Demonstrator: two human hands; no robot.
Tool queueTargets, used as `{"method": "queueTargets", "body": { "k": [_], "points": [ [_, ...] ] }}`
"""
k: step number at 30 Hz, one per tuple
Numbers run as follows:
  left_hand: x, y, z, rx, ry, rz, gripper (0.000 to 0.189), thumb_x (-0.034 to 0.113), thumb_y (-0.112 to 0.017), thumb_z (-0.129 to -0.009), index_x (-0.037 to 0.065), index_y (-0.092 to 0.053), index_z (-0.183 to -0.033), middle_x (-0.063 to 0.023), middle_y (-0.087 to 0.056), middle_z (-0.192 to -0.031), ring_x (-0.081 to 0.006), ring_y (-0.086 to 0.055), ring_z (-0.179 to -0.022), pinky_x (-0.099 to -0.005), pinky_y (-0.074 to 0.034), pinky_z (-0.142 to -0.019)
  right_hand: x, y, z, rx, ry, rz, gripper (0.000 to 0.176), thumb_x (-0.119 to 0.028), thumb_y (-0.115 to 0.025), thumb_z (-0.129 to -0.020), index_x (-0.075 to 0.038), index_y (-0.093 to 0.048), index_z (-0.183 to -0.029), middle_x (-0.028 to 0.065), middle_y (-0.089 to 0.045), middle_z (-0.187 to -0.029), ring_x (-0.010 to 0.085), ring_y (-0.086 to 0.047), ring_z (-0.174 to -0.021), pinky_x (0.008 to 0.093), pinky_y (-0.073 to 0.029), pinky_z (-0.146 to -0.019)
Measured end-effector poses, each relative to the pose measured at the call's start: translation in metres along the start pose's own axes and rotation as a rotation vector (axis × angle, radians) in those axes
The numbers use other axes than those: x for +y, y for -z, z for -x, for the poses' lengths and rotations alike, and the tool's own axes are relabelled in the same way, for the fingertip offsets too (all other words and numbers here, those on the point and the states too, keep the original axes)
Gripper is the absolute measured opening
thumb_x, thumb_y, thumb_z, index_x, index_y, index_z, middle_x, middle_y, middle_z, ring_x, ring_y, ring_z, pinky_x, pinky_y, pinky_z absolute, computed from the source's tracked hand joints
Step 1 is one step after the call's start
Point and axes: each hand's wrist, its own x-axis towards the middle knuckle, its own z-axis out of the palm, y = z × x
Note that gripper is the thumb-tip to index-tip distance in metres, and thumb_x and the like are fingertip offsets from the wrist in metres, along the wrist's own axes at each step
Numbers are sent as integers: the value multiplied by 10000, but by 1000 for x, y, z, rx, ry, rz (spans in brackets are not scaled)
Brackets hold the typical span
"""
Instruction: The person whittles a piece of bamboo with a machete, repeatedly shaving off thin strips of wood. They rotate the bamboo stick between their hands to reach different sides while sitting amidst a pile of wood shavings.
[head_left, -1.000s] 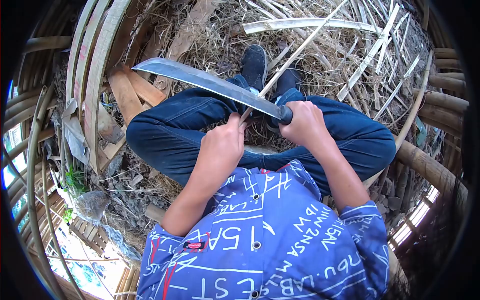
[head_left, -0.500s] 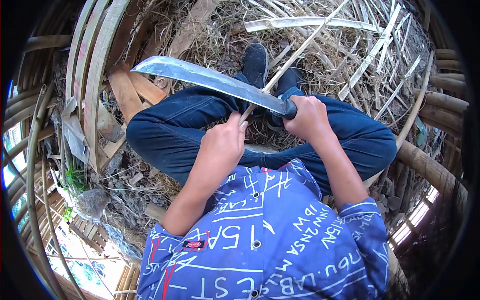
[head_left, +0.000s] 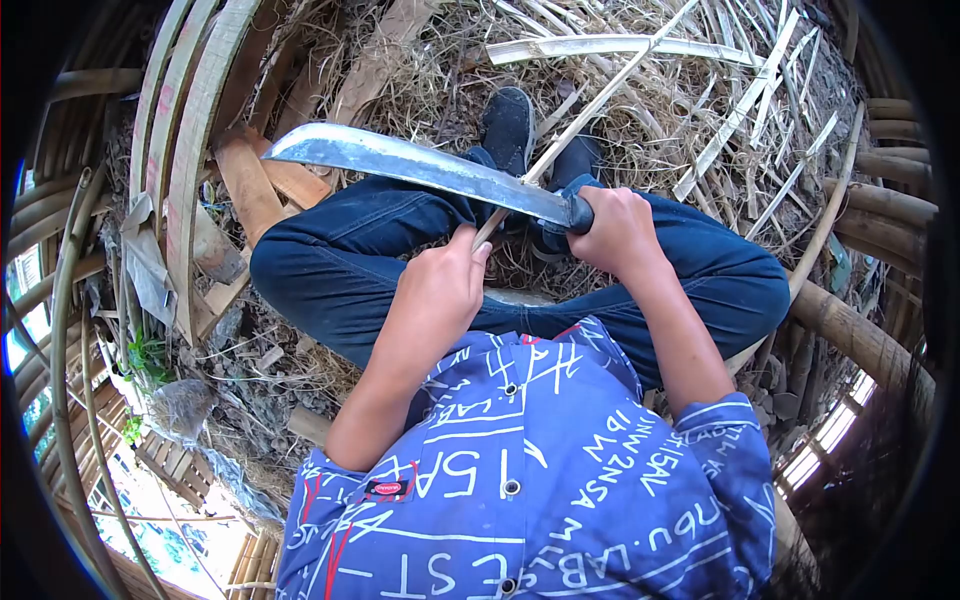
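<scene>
Head view, looking straight down at someone sitting cross-legged. The right hand (head_left: 620,232) has its grip clenched around the handle of a big machete (head_left: 420,168). The blade points off to the person's left, stretched out over the left knee of their jeans (head_left: 340,260).

The left hand (head_left: 440,290) has its grip pinched shut on the near end of a thin bamboo strip (head_left: 600,100). The strip runs away from the body, past the dark shoes (head_left: 508,118) and out over the straw-covered ground (head_left: 440,70). The blade's edge crosses the strip and touches it just above the left thumb, close to the handle.

There are curved bamboo hoops (head_left: 185,150) and flat wood offcuts (head_left: 265,180) on the left, and thick bamboo poles (head_left: 860,335) on the right. The shirt (head_left: 540,470) is blue with white lettering.
</scene>
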Motion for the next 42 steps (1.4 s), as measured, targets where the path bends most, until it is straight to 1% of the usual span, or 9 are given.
{"method": "queueTargets", "body": {
  "k": [4, 11, 13, 15, 21, 23, 29, 38, 42],
  "points": [
    [2, 3, -1, -14, 22, 22, 222, 172, -503, -960, -25, -535, -863, -267, -579, -622, -451, -599, -628, -529, -466, -572, -1, 2, 1, 13, -15, -35, 164, -190, -705, -629, -66, -635, -709, 189, -646, -703, 394, -636, -729, 475, -519, -707],
    [0, 3, 2, -28, 34, 44, 223, 176, -498, -964, -22, -533, -867, -265, -581, -630, -455, -594, -636, -532, -456, -574, 5, -4, 4, 7, -33, -22, 166, -191, -704, -622, -71, -627, -706, 183, -647, -701, 387, -640, -728, 473, -518, -703],
    [-3, 8, 2, -26, 41, 49, 222, 178, -498, -964, -20, -532, -869, -264, -583, -636, -456, -593, -640, -532, -454, -574, 9, -4, 4, 54, 11, 43, 192, -249, -705, -635, -93, -669, -742, 166, -668, -709, 357, -669, -715, 457, -535, -696],
    [-7, 15, 1, -28, 66, 73, 226, 186, -489, -971, -27, -518, -901, -283, -549, -658, -481, -561, -696, -511, -405, -578, 20, -4, 5, 57, -5, 49, 191, -249, -706, -635, -94, -667, -739, 165, -668, -709, 359, -668, -716, 460, -534, -695],
    [-2, 16, -5, -35, 31, 83, 213, 178, -494, -969, -24, -507, -900, -276, -547, -651, -476, -558, -686, -516, -399, -576, 22, 5, 6, 58, -76, 7, 156, -193, -703, -642, -80, -649, -734, 172, -657, -723, 388, -640, -752, 479, -512, -714],
    [-3, 14, -7, -24, 32, 73, 211, 177, -494, -969, -23, -508, -902, -277, -547, -650, -476, -556, -683, -521, -397, -579, 27, 0, 4, 92, 10, 32, 182, -242, -693, -646, -85, -661, -734, 179, -663, -707, 370, -662, -710, 463, -533, -681],
    [3, 11, -8, -15, 35, -12, 211, 177, -491, -972, -14, -490, -882, -273, -546, -639, -479, -553, -675, -543, -390, -591, 12, 8, 17, 17, -100, -23, 174, -229, -671, -674, -65, -651, -730, 192, -657, -707, 380, -658, -719, 473, -531, -684],
    [6, 13, -14, 30, 0, -13, 203, 181, -485, -973, -10, -489, -905, -275, -560, -659, -480, -563, -681, -542, -401, -592, 15, 11, 1, 79, -70, 14, 172, -231, -688, -658, -85, -666, -746, 176, -661, -714, 375, -655, -727, 468, -523, -694],
    [13, -5, -8, -62, 54, 57, 191, 197, -485, -970, 13, -522, -933, -277, -574, -683, -466, -585, -704, -533, -418, -597, -9, 14, -2, 90, -22, 7, 162, -227, -674, -668, -80, -657, -734, 183, -654, -709, 393, -643, -725, 476, -515, -688]
  ]
}}
